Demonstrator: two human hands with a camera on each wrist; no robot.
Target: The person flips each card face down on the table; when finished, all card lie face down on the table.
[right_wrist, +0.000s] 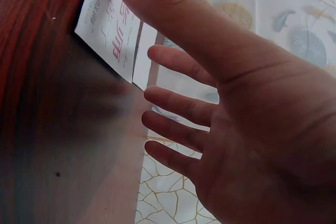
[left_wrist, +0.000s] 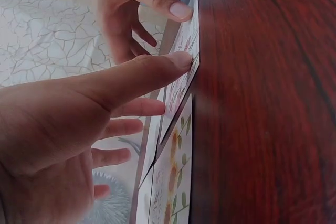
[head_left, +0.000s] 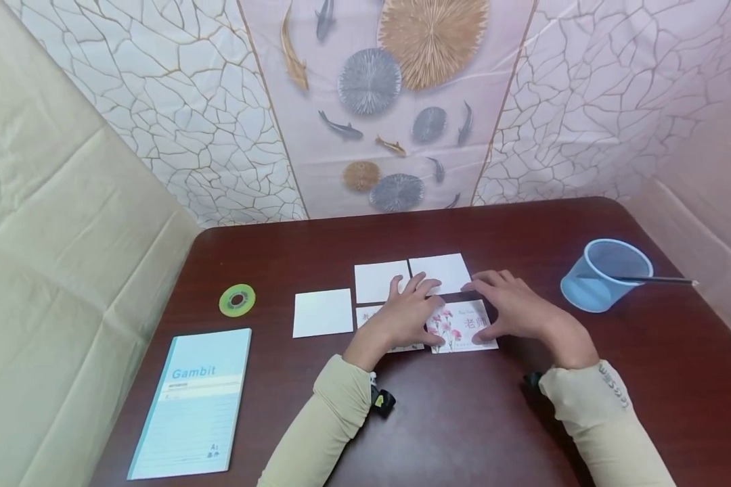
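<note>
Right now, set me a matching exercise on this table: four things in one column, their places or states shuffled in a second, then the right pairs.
Things
1. Notebook
2. Green ring
3. Blue mesh cup
4. Pink-flowered card

Places or states
A. Has a pencil sticking out
B. Touched by the left hand and right hand
C. Marked "Gambit"
D. Just beyond the notebook

Pairs: 1-C, 2-D, 3-A, 4-B

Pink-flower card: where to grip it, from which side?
I'd pinch the right edge of the pink-flower card, the right hand coming from the right: the card is thin and no other card adjoins that edge, while another printed card sits close on its left and a blank card just behind.
</note>
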